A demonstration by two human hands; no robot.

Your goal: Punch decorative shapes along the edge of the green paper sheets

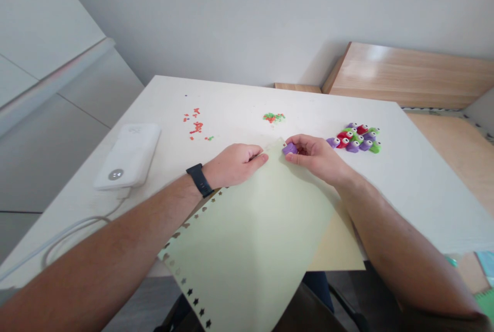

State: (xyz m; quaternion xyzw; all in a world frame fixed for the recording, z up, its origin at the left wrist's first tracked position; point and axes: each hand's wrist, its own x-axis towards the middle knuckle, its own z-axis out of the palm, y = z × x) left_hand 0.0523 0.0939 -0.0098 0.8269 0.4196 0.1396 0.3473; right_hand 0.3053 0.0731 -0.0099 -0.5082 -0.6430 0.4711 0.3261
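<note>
A pale green paper sheet (250,224) lies on the white table (231,100) and hangs over its near edge; small shapes are punched along its left side. My left hand (233,163), with a black band on the wrist, is closed and pinches the sheet's far edge. My right hand (314,156) is closed on a small purple paper punch (289,149) set at the sheet's far corner. A cream sheet (339,249) lies under the green one.
A cluster of several purple, red and green punches (357,137) sits just right of my right hand. Red paper bits (196,123) and a red-green pile (274,117) lie farther back. A white power bank (129,156) with a cable rests at left. Wooden boards (409,74) lean at back right.
</note>
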